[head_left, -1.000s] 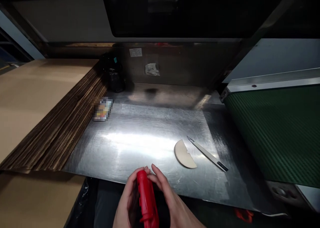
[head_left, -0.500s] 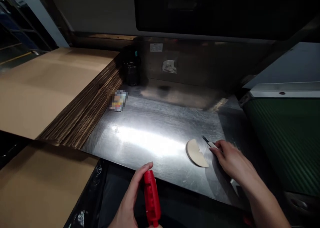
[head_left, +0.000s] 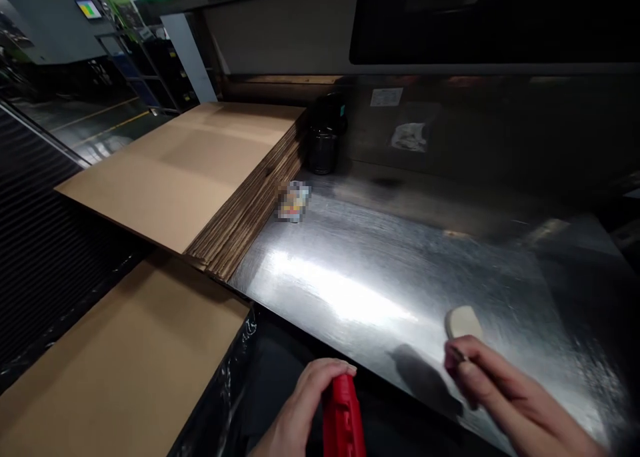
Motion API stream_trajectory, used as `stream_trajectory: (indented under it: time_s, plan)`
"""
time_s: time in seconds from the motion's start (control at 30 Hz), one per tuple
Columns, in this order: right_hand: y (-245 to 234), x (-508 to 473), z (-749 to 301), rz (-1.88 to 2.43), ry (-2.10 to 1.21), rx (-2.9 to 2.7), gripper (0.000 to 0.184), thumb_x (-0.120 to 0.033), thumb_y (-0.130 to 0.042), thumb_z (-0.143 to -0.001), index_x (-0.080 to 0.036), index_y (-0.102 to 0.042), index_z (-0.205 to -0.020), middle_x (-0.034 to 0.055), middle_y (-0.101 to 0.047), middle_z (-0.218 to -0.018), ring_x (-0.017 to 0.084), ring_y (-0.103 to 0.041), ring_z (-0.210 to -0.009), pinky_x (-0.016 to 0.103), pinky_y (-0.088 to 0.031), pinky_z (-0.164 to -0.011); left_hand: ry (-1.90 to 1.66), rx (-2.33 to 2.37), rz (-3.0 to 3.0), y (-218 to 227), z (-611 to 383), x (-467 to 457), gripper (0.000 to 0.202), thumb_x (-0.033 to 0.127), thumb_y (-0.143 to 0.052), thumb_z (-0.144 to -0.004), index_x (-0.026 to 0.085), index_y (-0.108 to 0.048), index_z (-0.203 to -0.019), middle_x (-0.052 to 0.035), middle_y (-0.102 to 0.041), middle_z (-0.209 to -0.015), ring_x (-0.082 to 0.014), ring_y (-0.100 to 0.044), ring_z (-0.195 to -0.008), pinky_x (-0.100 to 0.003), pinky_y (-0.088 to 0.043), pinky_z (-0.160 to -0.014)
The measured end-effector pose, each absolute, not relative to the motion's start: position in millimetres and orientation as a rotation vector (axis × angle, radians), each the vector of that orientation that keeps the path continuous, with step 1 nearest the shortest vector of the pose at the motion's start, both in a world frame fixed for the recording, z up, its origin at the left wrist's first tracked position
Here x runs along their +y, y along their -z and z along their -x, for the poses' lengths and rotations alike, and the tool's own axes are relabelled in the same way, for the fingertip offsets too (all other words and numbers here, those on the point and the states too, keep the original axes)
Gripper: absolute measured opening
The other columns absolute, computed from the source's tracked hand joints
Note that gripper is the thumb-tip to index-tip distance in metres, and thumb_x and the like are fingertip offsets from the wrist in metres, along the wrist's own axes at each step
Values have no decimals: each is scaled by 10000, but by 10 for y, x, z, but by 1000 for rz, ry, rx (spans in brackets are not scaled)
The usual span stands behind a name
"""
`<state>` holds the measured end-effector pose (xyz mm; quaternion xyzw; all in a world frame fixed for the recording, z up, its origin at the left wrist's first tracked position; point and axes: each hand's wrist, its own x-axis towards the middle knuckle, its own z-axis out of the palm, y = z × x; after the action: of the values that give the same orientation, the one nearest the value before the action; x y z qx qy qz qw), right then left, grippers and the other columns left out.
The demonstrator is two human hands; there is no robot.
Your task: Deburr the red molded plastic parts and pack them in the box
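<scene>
Holding a red part point(head_left: 345, 420) in the left hand point(head_left: 307, 403), which is closed around its upper end with a fingertip over the top; lower end runs out of frame. Part sits just off the near edge of the metal table point(head_left: 370, 243), on the wearer's side, not on the surface. Right hand point(head_left: 500, 383) is pinched on a slim tool point(head_left: 460, 355), mostly hidden by the fingers. Only a short dark bit shows, so can't confirm the type or which way it points. That hand looks raised over the table, judging by the shadow point(head_left: 420, 370) off to its left. Pale flat piece point(head_left: 465, 320) lies on the table just beyond the right fingers, partly covered by them in this view. Can't tell if they touch.

Step in hand, as I read it: part gripped, tool in fingers, the two well apart. Next move calls for a steady left grip, a controlled tool tip, and left fingers kept clear of it. Cardboard stack point(head_left: 180, 170) and dark container point(head_left: 324, 147) stand well away from both hands, so shouldn't interfere
</scene>
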<state>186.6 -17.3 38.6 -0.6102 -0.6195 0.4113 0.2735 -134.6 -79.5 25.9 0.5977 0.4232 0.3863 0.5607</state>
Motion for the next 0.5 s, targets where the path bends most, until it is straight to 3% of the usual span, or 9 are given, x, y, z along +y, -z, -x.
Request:
stream_trajectory:
  time_s: [0.07,0.17,0.23,0.33,0.5]
  plan:
    - [-576,-227,-1571,1502,-1408,-1795,446,-615,-466,-1071,-258,-659,-886,26,-694,-804,184,-675,-719,253,-580,-695,-925,1005,-1387,-275,1390,-815,543,494,-723,-985,312,-601,-1482,-119,-648,-1456,-373,-532,-1461,-478,-412,-1265]
    - [-805,-266,-1292,1406,-1537,-1969,421,-584,-418,-1102,-271,-678,-993,33,-737,-942,193,-706,-854,266,-580,-792,-949,984,-1361,-312,1434,-874,374,350,-502,-1114,314,-613,-1469,-101,-649,-1459,-311,-522,-1479,-473,-398,-1271]
    - [-908,-273,-1179,1367,-1486,-2105,382,-564,-436,-1106,-292,-702,-1067,27,-760,-1029,206,-725,-942,283,-579,-853,-931,962,-1372,-345,1443,-925,415,317,-543,-1106,359,-565,-1518,-71,-612,-1524,-273,-502,-1499,-412,-386,-1276]
    - [-1008,-273,-1062,1258,-1365,-2290,377,-474,-409,-1134,-283,-718,-1032,10,-766,-978,184,-729,-881,269,-564,-816,-869,961,-1397,-379,1425,-1006,730,301,-794,-969,428,-445,-1598,-43,-510,-1638,-279,-444,-1545,-357,-364,-1284]
    - [-1074,-278,-1005,1156,-1219,-2430,347,-347,-384,-1146,-245,-671,-980,-11,-728,-885,142,-687,-765,256,-512,-726,-816,1027,-1388,-364,1368,-1086,760,245,-795,-965,424,-438,-1611,-65,-478,-1665,-314,-414,-1565,-441,-359,-1292]
